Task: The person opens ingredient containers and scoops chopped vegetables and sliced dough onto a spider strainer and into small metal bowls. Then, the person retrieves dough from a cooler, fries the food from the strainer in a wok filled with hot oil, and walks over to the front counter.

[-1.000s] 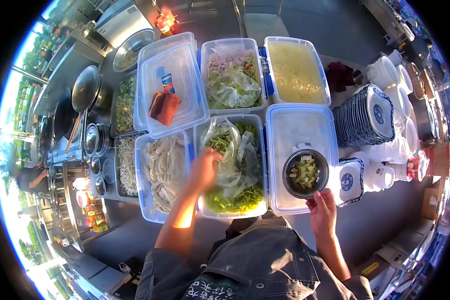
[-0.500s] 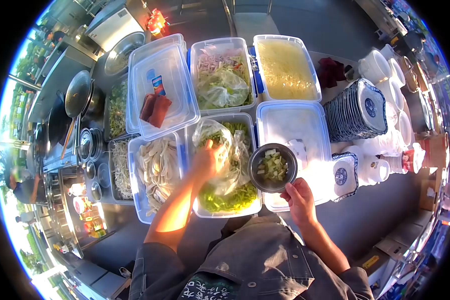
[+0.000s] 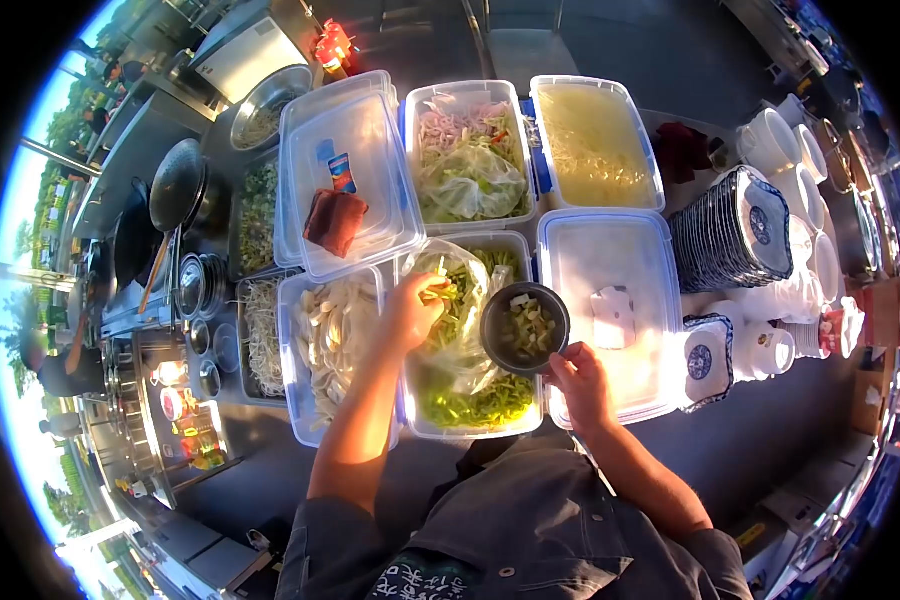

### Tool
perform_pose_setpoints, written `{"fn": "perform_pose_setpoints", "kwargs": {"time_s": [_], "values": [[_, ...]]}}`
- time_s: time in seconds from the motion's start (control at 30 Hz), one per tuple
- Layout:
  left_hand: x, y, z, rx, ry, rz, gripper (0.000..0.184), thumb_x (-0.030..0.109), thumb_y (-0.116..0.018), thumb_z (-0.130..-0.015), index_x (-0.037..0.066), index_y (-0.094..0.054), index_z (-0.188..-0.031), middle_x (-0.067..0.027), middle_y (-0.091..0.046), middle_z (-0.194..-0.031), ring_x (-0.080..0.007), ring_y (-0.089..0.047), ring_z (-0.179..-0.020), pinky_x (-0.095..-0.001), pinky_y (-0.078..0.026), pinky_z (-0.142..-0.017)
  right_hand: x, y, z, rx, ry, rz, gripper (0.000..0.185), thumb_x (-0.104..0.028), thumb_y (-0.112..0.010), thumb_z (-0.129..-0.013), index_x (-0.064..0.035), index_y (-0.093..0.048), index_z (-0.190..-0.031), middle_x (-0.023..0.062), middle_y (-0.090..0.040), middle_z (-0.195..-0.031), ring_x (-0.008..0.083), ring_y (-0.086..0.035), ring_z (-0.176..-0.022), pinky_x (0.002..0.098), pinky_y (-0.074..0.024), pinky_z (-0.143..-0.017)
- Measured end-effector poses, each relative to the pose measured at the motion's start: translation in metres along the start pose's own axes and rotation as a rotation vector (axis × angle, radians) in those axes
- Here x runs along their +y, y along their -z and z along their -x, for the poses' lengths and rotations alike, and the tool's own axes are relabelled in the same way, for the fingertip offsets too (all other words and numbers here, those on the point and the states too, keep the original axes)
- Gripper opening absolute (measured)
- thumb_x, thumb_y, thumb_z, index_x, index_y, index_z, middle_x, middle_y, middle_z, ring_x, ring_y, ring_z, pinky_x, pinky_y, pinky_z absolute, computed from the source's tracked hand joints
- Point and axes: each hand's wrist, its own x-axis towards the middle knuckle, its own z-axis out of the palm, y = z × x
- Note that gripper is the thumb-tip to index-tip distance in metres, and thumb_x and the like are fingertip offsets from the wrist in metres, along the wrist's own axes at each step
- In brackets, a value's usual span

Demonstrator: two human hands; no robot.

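My left hand [image 3: 411, 316] is closed on a small bunch of cut green vegetables [image 3: 440, 287], over the left part of an open plastic bag [image 3: 470, 345]. The bag lies in a clear bin that also holds loose green strips [image 3: 480, 403]. My right hand [image 3: 583, 385] grips the near right rim of a dark round bowl [image 3: 506, 352], tilted slightly, with pale green chopped pieces [image 3: 530, 326] inside. The bowl is above the bin's right side, beside a lidded bin [image 3: 610, 250].
A bin of pale sliced food [image 3: 335, 330] stands left, stacked lids [image 3: 370, 130] behind it. Further back are a mixed vegetable bin [image 3: 470, 130] and a yellowish bin [image 3: 595, 140]. Stacked plates [image 3: 720, 235] stand right, pans [image 3: 178, 185] left. A person [image 3: 70, 365] is at far left.
The bowl has moved left from the lidded bin to over the green vegetable bin, carried by my right hand. My left hand reached into the bag and has come up with green pieces.
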Motion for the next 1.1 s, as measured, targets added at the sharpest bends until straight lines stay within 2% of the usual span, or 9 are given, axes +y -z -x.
{"fn": "perform_pose_setpoints", "kwargs": {"time_s": [0.07, 0.2, 0.33, 0.47, 0.67, 0.73, 0.9, 1.03, 1.1], "values": [[0.018, 0.007, 0.01, 0.067, -0.365, -0.342, 0.03, -0.005, -0.066, -0.078, 0.002, -0.064, -0.107, -0.0096, -0.06, -0.104, -0.0198, -0.063, -0.086, -0.0285, -0.051, -0.076, -0.004, -0.008, -0.002, 0.007, -0.012, 0.017, 0.008, -0.008, -0.059, -0.094, -0.0047, -0.053, -0.091, 0.0054, -0.061, -0.087, 0.0137, -0.063, -0.079, 0.0274, -0.0534, -0.072], [0.085, -0.011, 0.053, 0.058, -0.336, -0.274, 0.033, -0.006, -0.065, -0.076, 0.005, -0.065, -0.107, -0.0106, -0.06, -0.104, -0.0214, -0.063, -0.091, -0.0306, -0.05, -0.08, -0.002, -0.018, -0.007, -0.014, -0.031, 0.114, 0.012, -0.011, -0.062, -0.093, -0.0011, -0.054, -0.093, 0.0054, -0.06, -0.086, 0.0135, -0.063, -0.076, 0.0252, -0.0527, -0.069], [0.086, -0.044, 0.07, 0.02, -0.556, -0.48, 0.036, -0.005, -0.064, -0.077, 0.005, -0.065, -0.111, -0.0161, -0.059, -0.116, -0.0302, -0.063, -0.099, -0.0326, -0.05, -0.082, -0.005, -0.028, -0.008, -0.031, -0.04, 0.116, 0.01, -0.009, -0.06, -0.093, -0.0021, -0.055, -0.089, 0.0053, -0.059, -0.087, 0.0136, -0.062, -0.078, 0.027, -0.0539, -0.073], [0.068, -0.053, 0.064, -0.019, -0.547, -0.375, 0.027, -0.004, -0.062, -0.081, 0.001, -0.066, -0.108, -0.0169, -0.063, -0.11, -0.0316, -0.063, -0.098, -0.0327, -0.051, -0.081, -0.005, -0.027, -0.008, -0.054, -0.019, 0.099, 0.011, -0.01, -0.06, -0.093, -0.0011, -0.054, -0.091, 0.006, -0.059, -0.087, 0.014, -0.061, -0.077, 0.0277, -0.0535, -0.073], [0.065, -0.031, 0.054, 0.162, -0.47, -0.107, 0.017, -0.006, -0.057, -0.088, 0.0, -0.064, -0.102, -0.0123, -0.065, -0.101, -0.02, -0.065, -0.086, -0.0299, -0.052, -0.075, 0.001, -0.02, -0.008, -0.051, -0.063, -0.083, 0.011, -0.01, -0.06, -0.094, -0.0021, -0.052, -0.093, 0.0071, -0.06, -0.087, 0.0161, -0.061, -0.077, 0.031, -0.0533, -0.077], [0.053, -0.022, 0.046, 0.255, -0.306, 0.098, 0.014, -0.005, -0.057, -0.089, 0.001, -0.064, -0.1, -0.0119, -0.066, -0.098, -0.0169, -0.066, -0.091, -0.029, -0.052, -0.075, 0.001, -0.012, -0.007, -0.042, -0.05, -0.05, 0.011, -0.01, -0.059, -0.094, -0.0024, -0.052, -0.093, 0.0074, -0.061, -0.088, 0.0164, -0.062, -0.079, 0.0313, -0.0536, -0.077], [0.027, -0.014, 0.028, 0.2, -0.407, -0.352, 0.02, 0.012, -0.057, -0.094, 0.003, -0.065, -0.11, -0.0175, -0.063, -0.119, -0.0347, -0.062, -0.108, -0.0356, -0.05, -0.087, 0.006, 0.005, -0.009, -0.009, 0.008, -0.101, 0.014, -0.011, -0.061, -0.094, -0.0006, -0.051, -0.093, 0.007, -0.06, -0.087, 0.0152, -0.063, -0.079, 0.0277, -0.0541, -0.073], [0.053, -0.02, 0.047, 0.256, -0.466, -0.333, 0.017, 0.01, -0.064, -0.087, 0.004, -0.066, -0.102, -0.0127, -0.066, -0.102, -0.029, -0.064, -0.09, -0.0349, -0.051, -0.077, 0.008, 0.013, 0.002, -0.013, 0.03, -0.033, 0.014, -0.011, -0.06, -0.094, -0.0001, -0.052, -0.095, 0.009, -0.063, -0.089, 0.0161, -0.064, -0.079, 0.0281, -0.054, -0.072], [0.063, -0.033, 0.056, 0.034, -0.575, -0.535, 0.02, 0.002, -0.07, -0.079, 0.001, -0.065, -0.098, -0.0135, -0.06, -0.088, -0.0288, -0.06, -0.078, -0.0345, -0.05, -0.071, 0.006, 0.01, 0.002, -0.022, 0.04, -0.037, 0.013, -0.01, -0.06, -0.094, 0.0005, -0.052, -0.095, 0.0092, -0.064, -0.088, 0.0161, -0.063, -0.079, 0.0282, -0.0533, -0.072]]}}
